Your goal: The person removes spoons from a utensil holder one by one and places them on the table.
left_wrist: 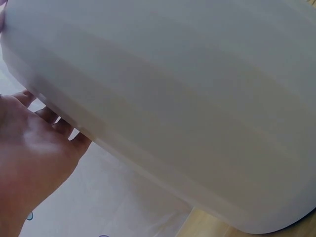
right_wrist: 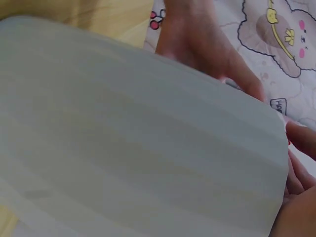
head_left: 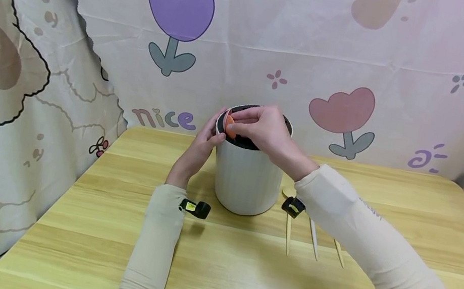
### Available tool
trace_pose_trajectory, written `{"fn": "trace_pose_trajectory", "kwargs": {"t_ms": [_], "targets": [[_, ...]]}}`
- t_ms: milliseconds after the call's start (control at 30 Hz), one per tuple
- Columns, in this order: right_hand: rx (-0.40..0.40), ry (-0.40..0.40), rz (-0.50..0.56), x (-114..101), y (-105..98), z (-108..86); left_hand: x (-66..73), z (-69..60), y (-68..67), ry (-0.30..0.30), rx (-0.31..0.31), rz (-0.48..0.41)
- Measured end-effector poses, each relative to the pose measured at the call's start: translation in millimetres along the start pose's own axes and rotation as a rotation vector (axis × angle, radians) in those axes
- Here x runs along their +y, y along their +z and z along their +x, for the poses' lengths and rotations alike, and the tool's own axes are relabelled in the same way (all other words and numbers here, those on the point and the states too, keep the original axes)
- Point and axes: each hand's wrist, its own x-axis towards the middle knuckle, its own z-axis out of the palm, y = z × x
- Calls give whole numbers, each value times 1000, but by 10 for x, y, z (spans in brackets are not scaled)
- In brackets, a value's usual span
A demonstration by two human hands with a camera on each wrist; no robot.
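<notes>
Orange and apparently thin, the piece point(head_left: 230, 127) sits at the left rim of the bin point(head_left: 246, 182), pinched between the thumb and fingers of your right hand point(head_left: 268, 129). Expect it light and fairly stiff; grip by its edge. Your left hand point(head_left: 201, 147) curves around the bin's left side; smooth walls may slip, so brace near the rim.

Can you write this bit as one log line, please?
left hand: holds white bin | right hand: pinches orange object at bin's top | three thin sticks: on table
</notes>
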Motion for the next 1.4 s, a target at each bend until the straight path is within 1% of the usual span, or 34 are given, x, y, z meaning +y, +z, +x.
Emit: {"fn": "trace_pose_trajectory", "kwargs": {"t_ms": [100, 200, 400, 600, 667, 733, 933, 1033, 1167, 1400], "targets": [[29, -23, -53, 13, 0, -15, -2, -3, 11, 4, -6, -9], [62, -48, -71, 32, -5, -36, -10, -12, 27, -2, -7, -6], [88, -110, -57, 41, -27, -69, -30, -14, 30, 7, -6, 6], [97, -241, -13, 49, -75, -94, -14, -9, 31, 21, -10, 12], [106, -269, -8, 51, -103, -101, -8, -6, 30, 22, -7, 20], [110, -267, -4, 48, -133, -107, 0, -7, 27, 25, -6, 26], [89, -219, -25, -3, -196, -133, 15, -3, 18, 29, 6, 38], [83, -229, -36, -26, -215, -152, 14, 0, 17, 24, 11, 33], [83, -298, -71, -20, -239, -168, 9, -3, 6, 19, 7, 21], [109, -436, -191, 11, -279, -168, 6, 9, -5, 22, 7, 15]]}}
